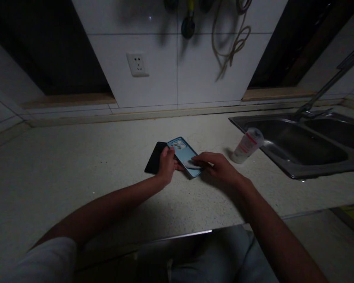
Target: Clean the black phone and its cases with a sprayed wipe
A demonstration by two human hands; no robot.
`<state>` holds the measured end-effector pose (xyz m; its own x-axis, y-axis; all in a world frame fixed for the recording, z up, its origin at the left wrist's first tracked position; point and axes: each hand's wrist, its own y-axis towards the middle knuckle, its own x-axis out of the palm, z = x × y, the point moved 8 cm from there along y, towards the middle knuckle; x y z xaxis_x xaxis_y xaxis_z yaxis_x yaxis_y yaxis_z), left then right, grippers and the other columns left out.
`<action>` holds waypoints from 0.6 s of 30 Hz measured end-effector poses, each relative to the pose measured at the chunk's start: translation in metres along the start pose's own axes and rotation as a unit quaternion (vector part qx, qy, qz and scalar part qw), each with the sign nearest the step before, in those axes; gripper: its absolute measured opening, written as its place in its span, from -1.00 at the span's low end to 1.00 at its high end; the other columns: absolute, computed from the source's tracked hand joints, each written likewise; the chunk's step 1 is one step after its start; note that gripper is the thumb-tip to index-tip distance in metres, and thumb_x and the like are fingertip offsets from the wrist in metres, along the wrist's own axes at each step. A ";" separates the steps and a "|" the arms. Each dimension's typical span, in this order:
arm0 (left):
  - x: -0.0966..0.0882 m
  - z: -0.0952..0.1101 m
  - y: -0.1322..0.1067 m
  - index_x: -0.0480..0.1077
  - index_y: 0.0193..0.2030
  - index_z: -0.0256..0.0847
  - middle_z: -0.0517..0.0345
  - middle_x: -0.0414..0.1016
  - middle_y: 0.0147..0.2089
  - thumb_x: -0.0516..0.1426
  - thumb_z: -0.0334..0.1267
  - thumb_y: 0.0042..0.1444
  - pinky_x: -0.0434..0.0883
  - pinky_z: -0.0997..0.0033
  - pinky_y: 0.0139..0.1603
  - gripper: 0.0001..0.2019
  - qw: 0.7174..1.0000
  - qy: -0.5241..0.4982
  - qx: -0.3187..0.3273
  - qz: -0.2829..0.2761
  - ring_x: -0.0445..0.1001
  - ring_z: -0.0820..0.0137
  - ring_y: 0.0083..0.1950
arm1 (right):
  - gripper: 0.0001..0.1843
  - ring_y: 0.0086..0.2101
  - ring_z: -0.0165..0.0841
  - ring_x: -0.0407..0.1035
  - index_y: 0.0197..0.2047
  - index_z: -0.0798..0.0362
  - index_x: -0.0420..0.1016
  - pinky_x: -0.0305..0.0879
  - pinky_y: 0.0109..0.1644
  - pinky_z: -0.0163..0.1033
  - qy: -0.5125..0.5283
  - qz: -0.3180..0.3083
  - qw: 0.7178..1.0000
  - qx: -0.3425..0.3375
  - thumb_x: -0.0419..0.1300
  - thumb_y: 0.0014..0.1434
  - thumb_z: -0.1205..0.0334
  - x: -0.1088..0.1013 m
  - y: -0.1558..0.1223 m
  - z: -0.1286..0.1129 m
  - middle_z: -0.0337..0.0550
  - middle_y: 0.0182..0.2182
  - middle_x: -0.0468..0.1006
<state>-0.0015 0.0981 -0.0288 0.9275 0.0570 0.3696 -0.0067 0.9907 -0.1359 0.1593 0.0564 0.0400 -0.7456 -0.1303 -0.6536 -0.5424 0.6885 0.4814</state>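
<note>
White tiled wall (156, 92) rises behind a pale speckled worktop (115, 161), with a two-basin stainless-steel sink (280, 169) set toward its right end. Midway between the worktop's front and back edges, the left hand (166, 164) grips a light-blue rectangular phone case (185, 153) by its left side — camera cutout toward the back edge. The right hand (216, 165) pinches a thin whitish cloth or tissue (191, 164) against the case's inside. Just beside the left hand lies a flat black rectangular phone (155, 157); a translucent plastic cup with red print (247, 145) stands near the sink's left rim.
</note>
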 end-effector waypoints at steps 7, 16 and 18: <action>0.013 -0.003 -0.001 0.36 -0.31 -0.21 0.31 0.28 -0.54 0.18 -0.13 0.15 0.17 0.57 -0.57 -0.81 0.990 0.115 -0.026 -0.080 0.22 0.55 -0.59 | -0.56 -0.16 -0.24 0.55 0.02 -0.01 0.59 0.46 -0.08 -0.12 -0.084 0.107 0.991 0.019 0.08 0.16 0.50 -0.015 -0.003 0.017 -0.05 -0.15 0.67; 0.019 0.005 -0.004 0.51 -0.27 -0.28 0.14 0.48 -0.40 0.18 -0.07 0.16 0.24 0.48 -0.40 -0.73 0.970 0.209 0.031 -0.116 0.35 0.46 -0.43 | -0.66 -0.20 -0.22 0.57 -0.02 0.03 0.58 0.50 -0.11 -0.09 -0.114 0.209 0.969 0.073 0.09 0.20 0.40 -0.033 -0.009 0.027 -0.03 -0.19 0.68; 0.020 0.005 -0.005 0.51 -0.11 -0.30 0.12 0.50 -0.37 0.15 -0.07 0.19 0.26 0.47 -0.40 -0.68 0.967 0.220 0.037 -0.123 0.36 0.45 -0.43 | -0.66 -0.21 -0.22 0.57 -0.02 0.02 0.57 0.51 -0.11 -0.08 -0.101 0.221 0.966 0.086 0.09 0.20 0.38 -0.034 -0.011 0.029 -0.03 -0.19 0.67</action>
<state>0.0153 0.0945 -0.0156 0.9738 -0.2226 -0.0470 0.2218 0.9749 -0.0216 0.2019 0.0744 0.0403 -0.7898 0.3322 -0.5156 -0.1039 0.7559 0.6463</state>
